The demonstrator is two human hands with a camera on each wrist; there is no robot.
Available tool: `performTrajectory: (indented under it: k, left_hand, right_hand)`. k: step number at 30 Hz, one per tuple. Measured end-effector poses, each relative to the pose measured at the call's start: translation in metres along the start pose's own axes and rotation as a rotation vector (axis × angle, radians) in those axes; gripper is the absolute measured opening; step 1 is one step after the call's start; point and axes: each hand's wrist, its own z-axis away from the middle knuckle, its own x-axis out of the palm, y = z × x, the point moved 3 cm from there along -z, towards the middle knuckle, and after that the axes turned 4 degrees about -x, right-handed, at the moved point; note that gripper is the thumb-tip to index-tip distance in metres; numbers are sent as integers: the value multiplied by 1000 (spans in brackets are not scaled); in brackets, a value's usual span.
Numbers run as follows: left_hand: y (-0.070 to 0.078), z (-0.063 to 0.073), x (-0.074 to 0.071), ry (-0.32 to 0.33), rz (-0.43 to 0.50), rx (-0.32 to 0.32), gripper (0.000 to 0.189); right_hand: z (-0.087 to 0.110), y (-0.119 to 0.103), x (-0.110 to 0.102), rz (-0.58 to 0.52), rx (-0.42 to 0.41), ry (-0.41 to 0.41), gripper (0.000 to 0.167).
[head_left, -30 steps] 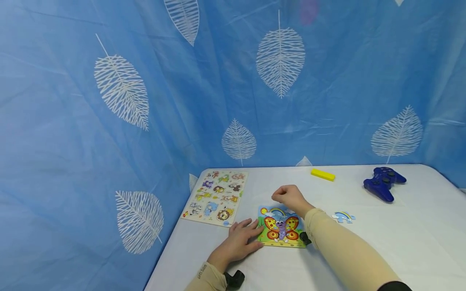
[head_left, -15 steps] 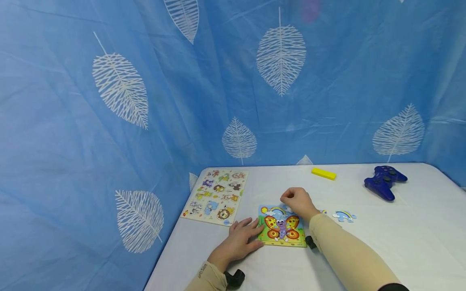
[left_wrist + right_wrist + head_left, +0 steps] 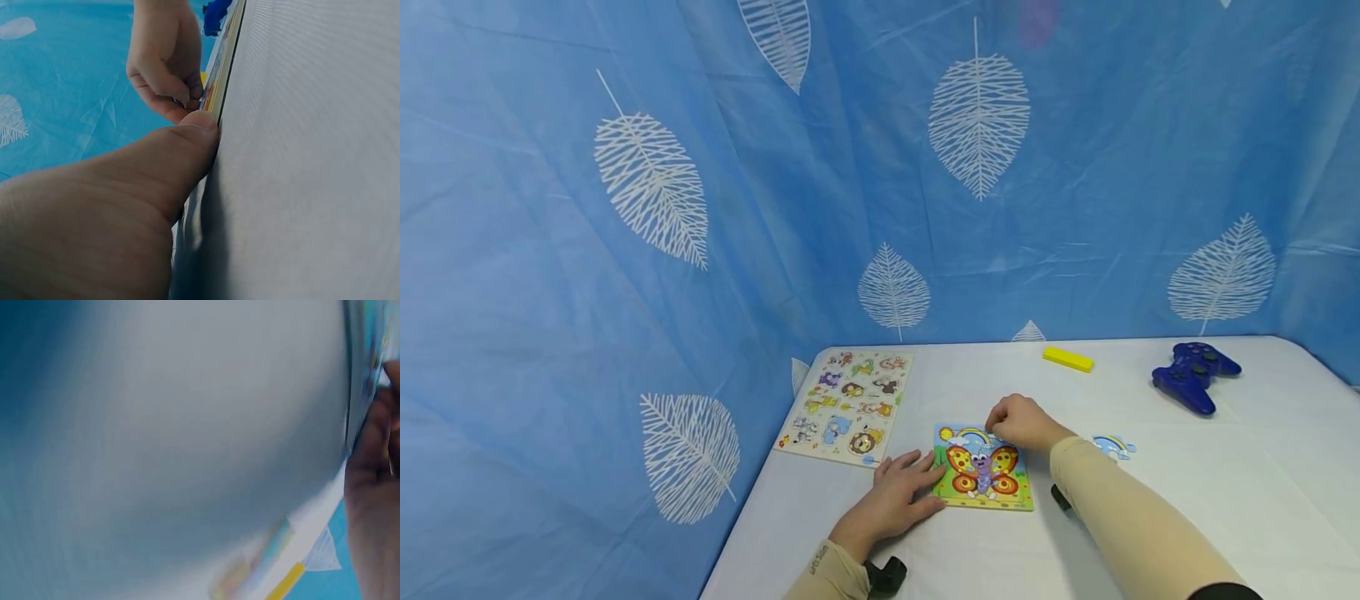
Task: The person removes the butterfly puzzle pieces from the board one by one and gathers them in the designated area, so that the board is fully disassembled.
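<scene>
A square butterfly puzzle board lies on the white table in the head view. My left hand rests at its left side with spread fingers, the fingertips on its edge. The left wrist view has my left thumb against the board's side. Over the far right corner of the board is my right hand, fingers curled and tips drawn together low at the surface. Something whitish shows by those fingertips in the right wrist view, too blurred to tell whether they pinch it. A rainbow puzzle piece lies to the right, partly behind the sleeve.
An animal puzzle board lies at the far left. Toward the back are a yellow block and a blue game controller. A blue leaf-print curtain hangs behind the table.
My right hand has moved right and a little nearer, from beyond the board's far edge to its far right corner. My left hand has stayed in place.
</scene>
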Motion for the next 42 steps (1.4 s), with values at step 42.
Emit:
performTrajectory:
  k: [42]
  left_hand:
    - [3,-1,-1,-22,12,-23,57]
  right_hand:
    - [4,-9,-2,12,-53,-107,20]
